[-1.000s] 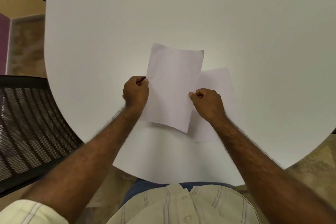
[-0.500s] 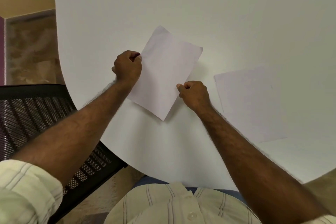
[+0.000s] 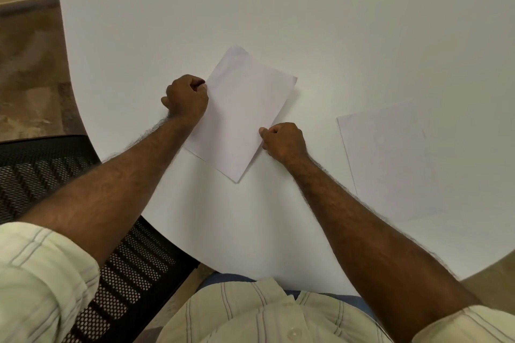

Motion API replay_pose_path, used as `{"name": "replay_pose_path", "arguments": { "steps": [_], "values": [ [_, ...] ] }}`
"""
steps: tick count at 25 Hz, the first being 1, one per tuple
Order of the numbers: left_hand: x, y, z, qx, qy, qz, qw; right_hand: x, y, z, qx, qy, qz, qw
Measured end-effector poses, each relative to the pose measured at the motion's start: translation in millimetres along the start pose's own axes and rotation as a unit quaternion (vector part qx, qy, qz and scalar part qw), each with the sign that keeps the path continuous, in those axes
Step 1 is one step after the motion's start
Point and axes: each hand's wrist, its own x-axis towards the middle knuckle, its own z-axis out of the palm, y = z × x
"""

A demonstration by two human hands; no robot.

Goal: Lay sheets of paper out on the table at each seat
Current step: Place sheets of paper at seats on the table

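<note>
Both grips, left hand (image 3: 186, 97) and right hand (image 3: 283, 142), pinched on tilted sheet (image 3: 239, 114), long axis leaning away-right

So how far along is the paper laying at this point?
One sheet already lies flat on the table, untouched. A second sheet is in hand: left hand and right hand pinch its opposite edges, near the mesh chair. It is not released yet; no other seats are in view.

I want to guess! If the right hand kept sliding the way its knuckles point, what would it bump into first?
The right hand points up-left, so it would slide over the sheet it pinches first. Beyond that, probably the left hand on the far edge.
</note>
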Motion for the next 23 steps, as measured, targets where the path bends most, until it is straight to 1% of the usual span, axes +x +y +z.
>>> {"name": "replay_pose_path", "arguments": {
  "steps": [5,11,17,20,23],
  "values": [
    [5.6,-8.8,10.0,-0.008,-0.016,-0.013,1.0,2.6,5.2,3.4,0.008,-0.009,0.024,1.0],
    [5.0,-7.9,11.1,0.006,-0.005,0.012,1.0,-7.2,25.2,-13.3,0.001,-0.002,0.017,1.0],
    [-24.0,6.6,22.8,0.018,0.042,0.075,0.996,-22.5,69.7,-62.3,0.031,0.053,0.02,0.998],
    [-57.0,27.7,32.1,-0.031,0.044,0.118,0.992,-30.4,103.5,-96.4,0.037,0.094,0.027,0.994],
    [-99.7,51.7,47.7,-0.081,0.033,0.141,0.986,-38.0,140.6,-130.1,0.026,0.141,0.03,0.989]
  ]
}}
